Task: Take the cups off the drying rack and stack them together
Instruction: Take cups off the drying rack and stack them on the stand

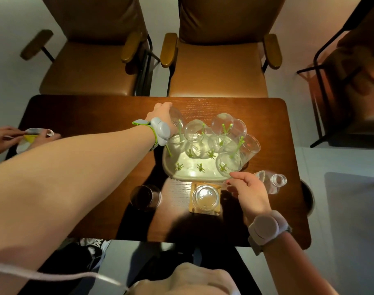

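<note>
A pale drying rack (181,176) with green pegs sits mid-table, and several clear plastic cups (222,123) hang upside down on its far and right pegs. My left hand (162,113) reaches over the rack's far left corner and grips a clear cup (176,116) on a green peg. My right hand (249,191) hovers at the rack's near right corner, fingers apart and holding nothing. A clear cup (205,198) stands on a wooden coaster (192,206) in front of the rack. Another clear cup (271,182) lies on its side to the right of my right hand.
A dark glass (145,196) stands left of the coaster. Another person's hands (3,137) hold a small item at the table's left edge. Two brown armchairs (218,69) face the table's far side. A black metal frame (322,81) stands at the right.
</note>
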The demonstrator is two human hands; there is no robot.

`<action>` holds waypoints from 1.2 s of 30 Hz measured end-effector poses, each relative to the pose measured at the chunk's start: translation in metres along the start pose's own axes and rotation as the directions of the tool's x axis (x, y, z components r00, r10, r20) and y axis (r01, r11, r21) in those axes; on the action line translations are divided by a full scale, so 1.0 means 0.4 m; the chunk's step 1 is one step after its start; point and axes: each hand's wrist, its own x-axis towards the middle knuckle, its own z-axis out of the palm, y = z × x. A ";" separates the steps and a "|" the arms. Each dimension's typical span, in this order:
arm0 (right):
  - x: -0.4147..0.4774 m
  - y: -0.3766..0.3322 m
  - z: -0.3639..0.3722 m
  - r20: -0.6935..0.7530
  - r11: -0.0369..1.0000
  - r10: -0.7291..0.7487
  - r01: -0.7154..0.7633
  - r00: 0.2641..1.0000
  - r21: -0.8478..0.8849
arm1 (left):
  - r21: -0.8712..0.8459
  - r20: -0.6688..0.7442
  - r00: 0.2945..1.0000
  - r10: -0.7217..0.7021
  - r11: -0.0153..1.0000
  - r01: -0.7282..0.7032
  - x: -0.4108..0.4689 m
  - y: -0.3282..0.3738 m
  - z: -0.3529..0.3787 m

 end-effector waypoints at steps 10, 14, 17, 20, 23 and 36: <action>-0.010 -0.002 0.023 -0.009 1.000 -0.029 0.030 1.000 0.006 | 0.039 -0.102 0.993 0.060 0.998 -0.056 -0.044 0.009 -0.062; -0.009 -0.012 0.032 -0.001 0.999 -0.028 0.028 1.000 0.020 | 0.016 -0.181 0.981 0.072 0.997 -0.071 -0.077 0.007 -0.089; -0.010 -0.019 0.041 0.004 0.999 -0.045 0.045 0.999 0.016 | -0.027 -0.251 0.962 0.110 0.992 -0.121 -0.107 -0.003 -0.108; -0.017 -0.022 0.050 0.005 0.998 -0.059 0.059 0.998 0.021 | -0.071 -0.299 0.944 0.141 0.983 -0.169 -0.138 -0.017 -0.127; -0.023 -0.026 0.055 0.005 0.997 -0.073 0.073 0.997 0.027 | -0.152 -0.356 0.925 0.135 0.968 -0.200 -0.170 -0.025 -0.145; -0.066 -0.044 0.042 0.011 0.983 -0.126 0.124 0.992 0.135 | -0.451 -0.219 0.972 0.080 0.875 -0.174 -0.370 -0.030 -0.043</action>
